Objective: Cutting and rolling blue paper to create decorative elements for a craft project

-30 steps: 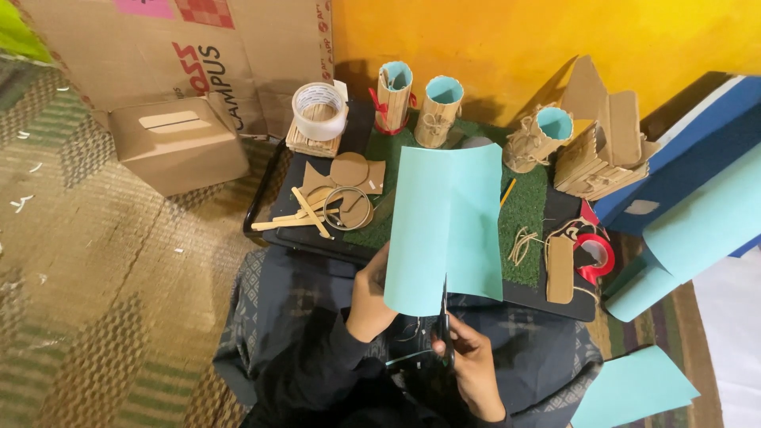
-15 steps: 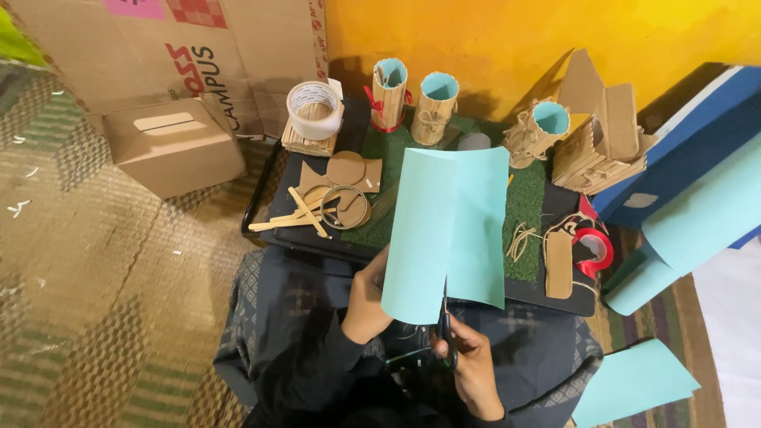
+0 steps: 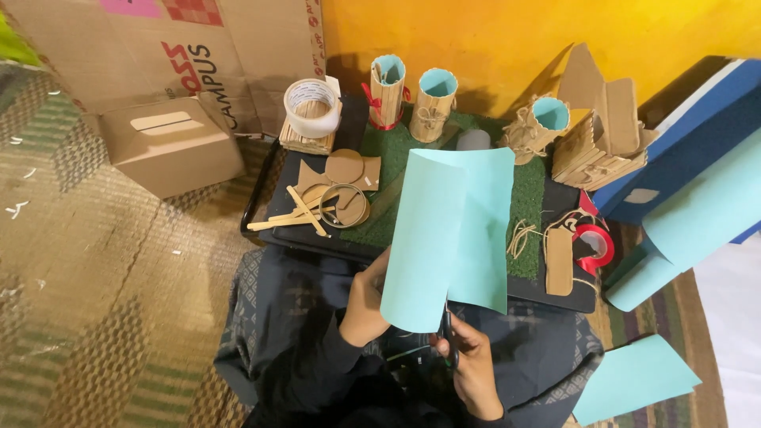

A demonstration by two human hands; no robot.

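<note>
**Crowded tray, open mat on the left**

The black tray [image 3: 273, 170] is packed: a tape roll [image 3: 311, 107], three stick-clad cups [image 3: 434, 103] and a cardboard model [image 3: 594, 135] line its back. The woven mat [image 3: 103, 269] offers open passage beside the cardboard box [image 3: 170, 147].

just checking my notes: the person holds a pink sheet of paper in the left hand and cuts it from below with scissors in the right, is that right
Not quite: the sheet of paper is light blue, not pink, as the head view shows. The rest stands: the left hand holds it and the right hand cuts it from below with scissors.
</note>
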